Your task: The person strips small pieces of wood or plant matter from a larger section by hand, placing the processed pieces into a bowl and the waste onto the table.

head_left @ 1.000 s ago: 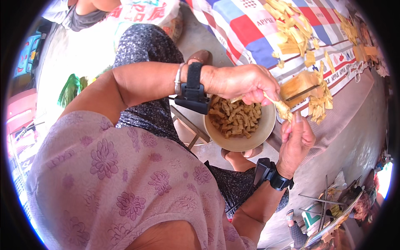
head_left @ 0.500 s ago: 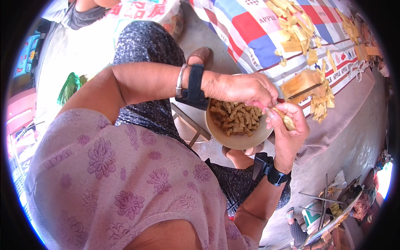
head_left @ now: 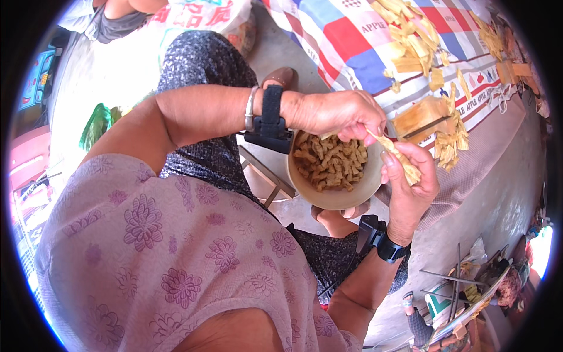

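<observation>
The left hand [head_left: 346, 114] pinches the far end of a twisted yellow strip [head_left: 409, 170]; the right hand [head_left: 415, 185] pinches it nearer, right of a bowl [head_left: 335, 201].

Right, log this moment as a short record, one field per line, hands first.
left hand: the left hand pinches the upper end of a yellowish strip
right hand: the right hand grips the strip's lower part between thumb and fingers
strip: looks twisted, slants down to the right
bowl: pale round bowl, holding many short yellowish pieces
block: wooden block with a dark line across it, near the cloth's edge
cloth: checked cloth with loose yellowish strips on it
</observation>
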### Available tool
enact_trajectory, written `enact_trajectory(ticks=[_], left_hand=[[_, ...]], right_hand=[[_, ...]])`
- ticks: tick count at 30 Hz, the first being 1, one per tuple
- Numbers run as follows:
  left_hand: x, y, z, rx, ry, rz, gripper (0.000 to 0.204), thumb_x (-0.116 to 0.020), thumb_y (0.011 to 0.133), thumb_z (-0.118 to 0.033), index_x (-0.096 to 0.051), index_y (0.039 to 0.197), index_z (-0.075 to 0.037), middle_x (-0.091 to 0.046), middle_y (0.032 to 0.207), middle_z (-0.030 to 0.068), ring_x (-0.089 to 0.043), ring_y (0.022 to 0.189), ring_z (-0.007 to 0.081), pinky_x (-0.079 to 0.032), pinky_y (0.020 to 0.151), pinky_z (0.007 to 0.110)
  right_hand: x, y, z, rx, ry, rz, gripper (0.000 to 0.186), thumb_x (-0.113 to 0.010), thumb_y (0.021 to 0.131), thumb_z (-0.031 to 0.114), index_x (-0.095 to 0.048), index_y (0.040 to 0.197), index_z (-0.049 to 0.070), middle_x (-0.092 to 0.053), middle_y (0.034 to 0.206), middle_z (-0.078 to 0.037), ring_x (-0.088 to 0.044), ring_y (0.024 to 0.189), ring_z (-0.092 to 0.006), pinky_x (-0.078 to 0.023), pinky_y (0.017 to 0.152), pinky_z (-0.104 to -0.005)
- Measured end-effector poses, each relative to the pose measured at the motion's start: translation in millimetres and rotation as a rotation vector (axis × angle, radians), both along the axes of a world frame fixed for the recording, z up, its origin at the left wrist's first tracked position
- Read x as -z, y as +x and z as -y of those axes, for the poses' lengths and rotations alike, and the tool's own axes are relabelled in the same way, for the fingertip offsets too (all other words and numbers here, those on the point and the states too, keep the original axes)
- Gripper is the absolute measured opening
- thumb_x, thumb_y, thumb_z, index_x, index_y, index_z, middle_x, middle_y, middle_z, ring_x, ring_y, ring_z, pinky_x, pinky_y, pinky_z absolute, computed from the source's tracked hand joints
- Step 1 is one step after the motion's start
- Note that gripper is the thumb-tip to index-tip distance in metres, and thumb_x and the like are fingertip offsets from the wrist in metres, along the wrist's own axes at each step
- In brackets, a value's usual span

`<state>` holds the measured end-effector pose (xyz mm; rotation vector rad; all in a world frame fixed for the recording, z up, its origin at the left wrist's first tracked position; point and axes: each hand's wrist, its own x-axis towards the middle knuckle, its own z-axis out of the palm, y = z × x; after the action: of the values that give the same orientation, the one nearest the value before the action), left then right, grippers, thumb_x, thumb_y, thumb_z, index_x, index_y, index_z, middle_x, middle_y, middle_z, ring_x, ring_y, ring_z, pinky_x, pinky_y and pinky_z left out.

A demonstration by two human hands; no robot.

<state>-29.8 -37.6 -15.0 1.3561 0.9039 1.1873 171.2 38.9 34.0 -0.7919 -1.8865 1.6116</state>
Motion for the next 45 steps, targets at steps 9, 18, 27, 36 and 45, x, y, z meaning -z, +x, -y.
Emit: enact_trajectory(ticks=[9, 18, 27, 36, 45], left_hand=[[-2, 3, -2, -0.131, 0.302, -0.156, 0.004, -0.063, 0.081, 0.001, -0.059, 0.080, 0.000, -0.053, 0.076, 0.0041, -0.046, 0.057, 0.0099, -0.033, 0.049, 0.024], [-31, -9, -37, -0.185, -0.359, 0.098, 0.013, -0.065, 0.088, -0.013, -0.066, 0.092, 0.000, -0.062, 0.068, 0.0017, -0.054, 0.054, 0.0048, -0.043, 0.051, 0.018], [-22, 4, -81, -0.362, -0.294, 0.141, 0.005, -0.065, 0.082, -0.005, -0.062, 0.084, -0.002, -0.062, 0.067, 0.0039, -0.053, 0.052, 0.0066, -0.043, 0.049, 0.022], [-7, 12, -87, -0.483, -0.188, -0.173, 0.006, -0.066, 0.075, -0.008, -0.062, 0.075, -0.003, -0.060, 0.064, 0.0038, -0.055, 0.058, 0.0115, -0.045, 0.054, 0.029], [-17, 7, -68, -0.439, -0.299, -0.106, 0.009, -0.066, 0.079, -0.011, -0.062, 0.078, -0.003, -0.060, 0.064, 0.0023, -0.050, 0.053, 0.0069, -0.039, 0.049, 0.024]], right_hand=[[-2, 9, -1, 0.049, -0.133, -0.001, 0.016, -0.066, 0.081, -0.009, -0.063, 0.096, -0.002, -0.063, 0.075, -0.005, -0.053, 0.056, -0.0057, -0.042, 0.050, -0.0191], [6, 12, -37, 0.247, -0.319, -0.210, 0.009, -0.062, 0.088, 0.001, -0.060, 0.096, -0.003, -0.062, 0.075, -0.010, -0.053, 0.059, -0.0114, -0.042, 0.053, -0.0229], [27, 8, -69, 0.352, -0.339, -0.221, 0.011, -0.065, 0.086, 0.002, -0.061, 0.096, -0.001, -0.064, 0.078, -0.011, -0.055, 0.061, -0.0123, -0.045, 0.057, -0.0235], [32, 4, -68, 0.375, -0.249, -0.065, 0.010, -0.066, 0.083, -0.003, -0.061, 0.092, -0.002, -0.062, 0.071, -0.009, -0.052, 0.053, -0.0098, -0.041, 0.047, -0.0220], [16, 20, -47, 0.265, 0.035, 0.170, 0.009, -0.069, 0.085, 0.003, -0.060, 0.084, 0.000, -0.062, 0.071, -0.003, -0.056, 0.061, -0.0071, -0.042, 0.054, -0.0200]])
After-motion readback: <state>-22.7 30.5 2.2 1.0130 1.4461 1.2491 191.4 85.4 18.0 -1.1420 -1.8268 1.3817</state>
